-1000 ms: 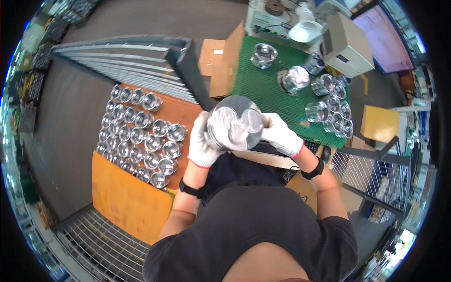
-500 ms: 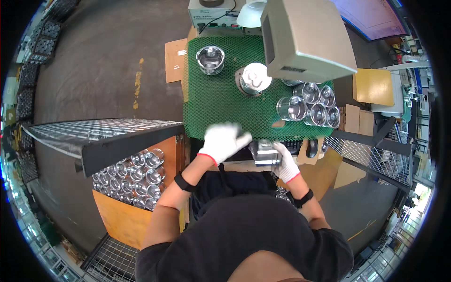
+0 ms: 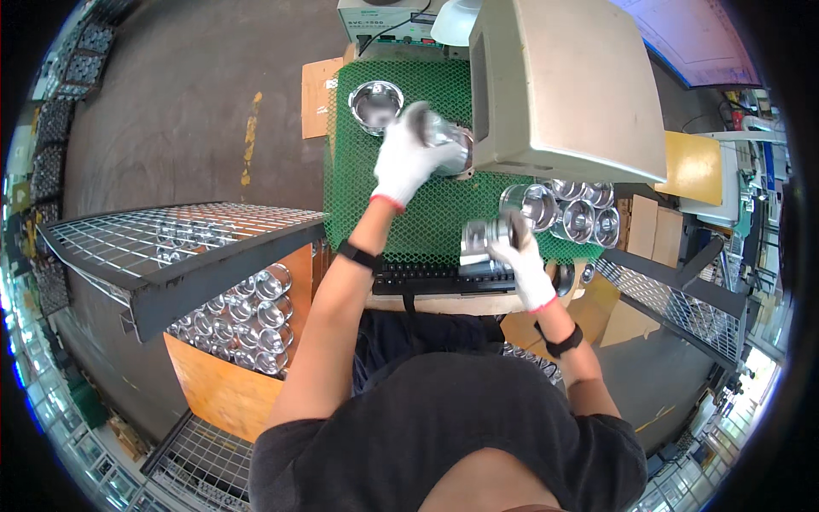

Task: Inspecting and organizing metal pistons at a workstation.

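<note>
My gloved left hand (image 3: 408,158) is closed round a shiny metal piston (image 3: 444,141), blurred and tilted, by a round metal holder (image 3: 469,155) on the green mesh mat (image 3: 426,215). A second piston (image 3: 375,104) stands open end up on the mat, just beyond that hand. Lower right, over the mat's near edge, my gloved right hand (image 3: 525,266) grips another piston (image 3: 486,241), also smeared by motion. Close beyond it, several pistons (image 3: 577,219) stand grouped on the mat's right side.
A large beige housing (image 3: 589,85) overhangs the mat's right side. A black keyboard (image 3: 439,278) lies along the near edge. Wire-mesh crates flank me; the left one (image 3: 162,277) holds many pistons (image 3: 243,320). A white lamp shade (image 3: 455,21) and control box (image 3: 392,30) stand at the back.
My left hand has reached forward from the near edge and taken hold of the piston at the holder. My right hand has lifted its piston slightly forward over the mat's edge.
</note>
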